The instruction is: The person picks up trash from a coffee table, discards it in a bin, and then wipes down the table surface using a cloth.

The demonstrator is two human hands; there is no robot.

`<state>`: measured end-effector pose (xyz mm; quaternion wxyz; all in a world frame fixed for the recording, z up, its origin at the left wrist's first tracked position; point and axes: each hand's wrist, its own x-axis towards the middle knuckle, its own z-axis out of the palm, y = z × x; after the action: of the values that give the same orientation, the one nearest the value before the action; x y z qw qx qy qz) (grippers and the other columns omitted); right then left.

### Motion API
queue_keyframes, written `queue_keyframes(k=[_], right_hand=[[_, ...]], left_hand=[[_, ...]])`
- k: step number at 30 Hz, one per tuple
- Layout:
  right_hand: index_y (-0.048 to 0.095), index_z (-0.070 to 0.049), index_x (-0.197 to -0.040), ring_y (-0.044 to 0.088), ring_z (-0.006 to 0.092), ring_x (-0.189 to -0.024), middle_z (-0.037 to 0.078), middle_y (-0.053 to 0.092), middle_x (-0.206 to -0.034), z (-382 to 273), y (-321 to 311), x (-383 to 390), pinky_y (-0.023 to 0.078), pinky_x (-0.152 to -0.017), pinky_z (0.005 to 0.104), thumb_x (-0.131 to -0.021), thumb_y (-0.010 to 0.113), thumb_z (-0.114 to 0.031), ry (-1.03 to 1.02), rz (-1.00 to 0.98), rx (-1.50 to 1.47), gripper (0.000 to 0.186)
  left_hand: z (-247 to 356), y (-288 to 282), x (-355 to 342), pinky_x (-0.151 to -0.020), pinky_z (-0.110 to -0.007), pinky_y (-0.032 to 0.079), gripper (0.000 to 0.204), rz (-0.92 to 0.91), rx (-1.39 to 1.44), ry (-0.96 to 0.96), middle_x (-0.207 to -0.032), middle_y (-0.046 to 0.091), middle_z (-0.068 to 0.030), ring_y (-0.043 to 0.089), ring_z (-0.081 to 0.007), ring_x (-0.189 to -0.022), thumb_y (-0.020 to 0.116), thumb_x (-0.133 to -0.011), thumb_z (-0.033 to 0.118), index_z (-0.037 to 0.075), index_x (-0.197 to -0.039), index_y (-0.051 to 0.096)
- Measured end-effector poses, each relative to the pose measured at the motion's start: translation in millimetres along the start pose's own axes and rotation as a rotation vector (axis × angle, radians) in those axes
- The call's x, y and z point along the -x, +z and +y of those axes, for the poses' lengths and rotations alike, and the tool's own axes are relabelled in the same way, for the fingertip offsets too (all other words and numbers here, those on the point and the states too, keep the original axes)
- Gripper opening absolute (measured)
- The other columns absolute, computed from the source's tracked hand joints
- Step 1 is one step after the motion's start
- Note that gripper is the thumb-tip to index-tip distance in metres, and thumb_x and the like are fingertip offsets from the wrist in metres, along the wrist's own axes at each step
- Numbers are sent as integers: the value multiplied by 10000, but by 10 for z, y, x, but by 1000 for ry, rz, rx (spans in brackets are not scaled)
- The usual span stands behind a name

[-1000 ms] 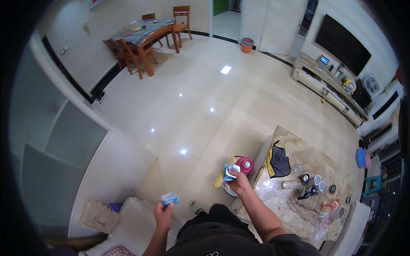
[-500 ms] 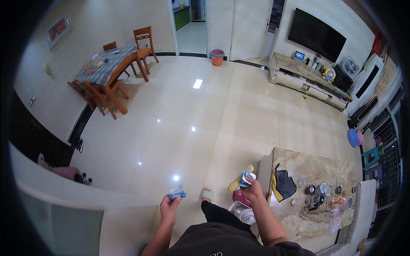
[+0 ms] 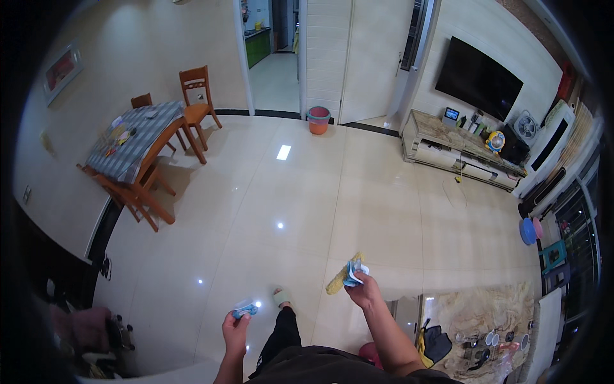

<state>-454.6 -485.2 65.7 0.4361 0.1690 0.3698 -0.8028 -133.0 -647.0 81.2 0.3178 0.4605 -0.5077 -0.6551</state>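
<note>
A blue pack (image 3: 245, 310) was pinched in the left grip (image 3: 235, 326), a blue-white pack (image 3: 355, 272) and yellow item (image 3: 336, 282) in the right grip (image 3: 365, 292); holding was judged current, firm pinches needed next.

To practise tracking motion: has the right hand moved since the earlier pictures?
Yes, forward: the right hand has advanced along the marble table toward its far edge.

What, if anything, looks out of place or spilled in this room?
One thing: by the TV stand, a small yellow thing and what seems a thin cord trail on the floor, looking untidy against the bare tiles. I can't make out any spill; the bright spots look like reflected lights.
</note>
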Motion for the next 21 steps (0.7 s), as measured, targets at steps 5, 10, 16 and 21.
queue_keyframes(k=[5, 10, 16, 21], right_hand=[[534, -91, -1041, 573, 194, -892, 48, 601, -984, -262, 193, -765, 434, -778, 338, -779, 548, -44, -14, 98, -81, 266], [542, -105, -1043, 569, 176, -854, 29, 603, -964, -626, 545, -1450, 420, -715, 314, -787, 537, -55, -34, 109, -89, 261], [552, -117, -1027, 560, 182, -871, 22, 600, -950, -1066, 988, -2197, 414, -784, 347, -782, 537, -51, -178, 196, -217, 254], [550, -115, -1017, 564, 190, -877, 26, 596, -958, -1670, 1171, -3183, 425, -798, 337, -783, 532, -40, -193, 312, -186, 247]], left_hand=[[295, 140, -1220, -672, -211, 449, 193, 71, 12, -55, -901, 605, -32, 574, -102, -780, 567, -846, 41, 22, -1037, 555], [641, 471, -2617, -680, -219, 450, 177, -15, -4, -111, -899, 598, -25, 569, -93, -776, 606, -850, 90, 24, -1009, 568], [1260, 1611, -3981, -698, -221, 450, 161, -168, 37, -156, -913, 589, -17, 579, -104, -790, 597, -871, 121, 60, -1014, 557], [1405, 2515, -4910, -711, -240, 460, 167, -237, 25, -143, -939, 589, -19, 581, -109, -805, 591, -876, 119, 56, -1027, 556]])
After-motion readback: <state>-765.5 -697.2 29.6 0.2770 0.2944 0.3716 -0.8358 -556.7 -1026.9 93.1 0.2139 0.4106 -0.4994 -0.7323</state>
